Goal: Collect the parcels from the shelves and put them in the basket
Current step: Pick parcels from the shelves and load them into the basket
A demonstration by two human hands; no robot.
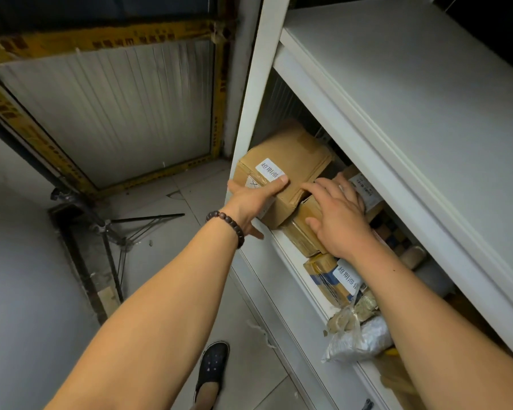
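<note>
Two hands at a white shelf [296,270].

Left hand [255,199], one beaded bracelet [228,226] on its wrist, grips the large cardboard box [290,155] at its near corner. The thumb lies across the top, over a white label, and the fingers curl under the edge. The box sits at the shelf's end, its corner jutting past the lip.

Right hand [338,214] lies flat with fingers spread on a smaller cardboard box [301,232], which touches the large box on the right. It holds nothing.

Parcels counted on this shelf: five.
- A third box with a printed label [365,187], beyond the right hand.
- A blue-printed box [326,279], right of the smaller one, with a second white label.
- One silver bagged parcel [365,341], farthest right of the large box.

One dark shoe [214,368] on the tiled floor below.
</note>
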